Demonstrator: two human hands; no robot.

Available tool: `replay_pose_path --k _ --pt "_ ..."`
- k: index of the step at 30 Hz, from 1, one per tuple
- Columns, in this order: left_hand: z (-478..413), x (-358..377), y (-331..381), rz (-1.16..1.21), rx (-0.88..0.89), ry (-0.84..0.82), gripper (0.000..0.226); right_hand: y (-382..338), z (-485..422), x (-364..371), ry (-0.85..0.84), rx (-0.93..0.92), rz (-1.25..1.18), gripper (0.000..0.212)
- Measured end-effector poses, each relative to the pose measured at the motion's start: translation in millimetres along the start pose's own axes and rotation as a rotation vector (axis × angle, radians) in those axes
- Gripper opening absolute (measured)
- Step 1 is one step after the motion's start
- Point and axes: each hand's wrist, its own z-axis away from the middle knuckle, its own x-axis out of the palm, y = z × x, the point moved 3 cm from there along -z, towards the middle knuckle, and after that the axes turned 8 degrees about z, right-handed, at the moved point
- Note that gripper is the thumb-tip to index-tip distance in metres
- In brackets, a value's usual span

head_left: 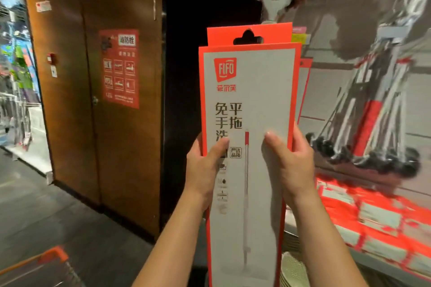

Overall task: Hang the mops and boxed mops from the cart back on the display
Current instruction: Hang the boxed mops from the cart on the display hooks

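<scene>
Two bare hands hold a tall boxed mop [248, 91] upright in the middle of the view, its orange hang tab with the cut-out slot at the top. Left hand [205, 165] wraps the box's left edge, thumb pressed on the front; right hand [291, 161] wraps the right edge the same way. Just behind it, more orange-edged boxes [304, 81] show against the display. Hanging mops [373, 123] slant on the right above stacked orange packages [384, 223]. An orange cart [46, 263] corner sits lower left, before a wooden door [93, 77].
</scene>
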Motion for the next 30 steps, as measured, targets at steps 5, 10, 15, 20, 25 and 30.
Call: replay_pose_path --k 5,10,15,20,25,30 --pt "-25 18 -37 0.034 -0.037 0.029 0.061 25 -23 -30 -0.012 -0.003 0.076 0.042" --pt "-68 23 -52 0.033 -0.080 -0.018 0.055 51 -54 -37 0.047 0.021 0.112 0.070" --pt "-123 26 -58 0.033 -0.079 -0.117 0.055 75 -90 -42 0.065 0.056 0.145 0.053" --pt "-171 15 -68 0.018 -0.107 -0.161 0.057 101 -119 -22 0.148 0.028 0.182 0.070" --pt "-210 -3 -85 0.052 -0.134 -0.161 0.062 125 -146 -5 0.173 0.007 0.241 0.077" --pt "-242 -3 -104 0.067 -0.159 -0.188 0.064 141 -165 -8 0.224 -0.023 0.267 0.077"
